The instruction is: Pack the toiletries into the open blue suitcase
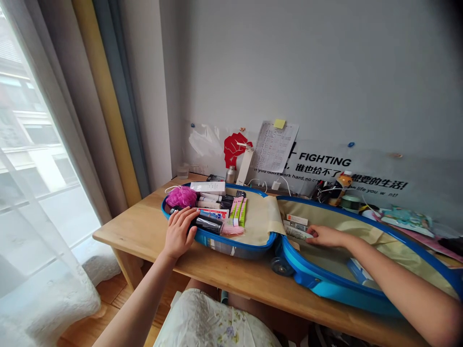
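Note:
A blue suitcase (217,239) lies spread open on the wooden table, both halves lined in beige. My left hand (181,229) rests with fingers stretched out over the near rim of the left half, against a black bottle (209,223). Around it lie a purple bath puff (181,196), a toothpaste box (215,213), several green-and-pink tubes (238,210) and a white box (208,187). Inside the right half, my right hand (323,236) has its fingertips closed on the end of a small pale box (298,233). Two similar small boxes (297,220) sit just behind it.
A blue-and-white box (360,272) lies in the right half near my forearm. Behind the suitcase stand a metal bottle (230,174), a glass (183,170), an orange bottle (343,182) and a green-lidded jar (350,203). A curtain (83,120) hangs at the left.

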Demonstrator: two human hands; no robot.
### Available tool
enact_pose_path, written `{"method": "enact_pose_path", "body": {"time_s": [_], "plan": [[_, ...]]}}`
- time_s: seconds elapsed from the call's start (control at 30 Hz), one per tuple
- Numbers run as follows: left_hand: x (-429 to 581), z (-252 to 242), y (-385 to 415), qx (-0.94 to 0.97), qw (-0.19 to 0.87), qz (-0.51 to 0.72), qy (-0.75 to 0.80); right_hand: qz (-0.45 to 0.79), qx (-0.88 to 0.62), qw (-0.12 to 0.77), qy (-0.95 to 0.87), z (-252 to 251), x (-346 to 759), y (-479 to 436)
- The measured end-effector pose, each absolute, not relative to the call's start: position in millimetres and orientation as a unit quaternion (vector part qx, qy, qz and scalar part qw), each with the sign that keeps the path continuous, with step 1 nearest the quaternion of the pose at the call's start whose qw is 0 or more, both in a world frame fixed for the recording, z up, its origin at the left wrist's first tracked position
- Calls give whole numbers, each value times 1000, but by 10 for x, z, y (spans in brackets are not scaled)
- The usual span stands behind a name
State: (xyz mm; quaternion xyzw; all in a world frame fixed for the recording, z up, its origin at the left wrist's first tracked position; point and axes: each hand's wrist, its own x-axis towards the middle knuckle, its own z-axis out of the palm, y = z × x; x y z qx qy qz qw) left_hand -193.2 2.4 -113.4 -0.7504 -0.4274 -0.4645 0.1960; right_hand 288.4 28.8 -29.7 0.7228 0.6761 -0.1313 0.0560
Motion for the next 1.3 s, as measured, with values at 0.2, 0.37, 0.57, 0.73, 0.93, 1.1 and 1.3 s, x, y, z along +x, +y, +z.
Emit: {"method": "enact_pose_path", "body": {"time_s": [0.2,0.37,0.57,0.73,0.93,1.1,1.3], "plan": [[-1936,-1153,30,-748,190,-463,-436,-160,725,33,669,-259,2892,246],[-1945,-1172,38,-749,186,-461,-439,-139,725,-6,674,-228,2878,220],[-1943,-1158,40,-749,187,-465,-433,-149,722,-39,674,-173,2873,201],[-1939,-1152,33,-748,189,-467,-432,-226,719,-45,656,-95,2892,145],[-1936,-1156,33,-748,191,-467,-432,-259,716,-58,646,-64,2872,150],[-1921,-1146,19,-744,178,-466,-445,-226,717,-133,645,91,2956,143],[-1919,-1154,20,-746,164,-465,-448,-193,655,-254,685,386,2458,225]]}}
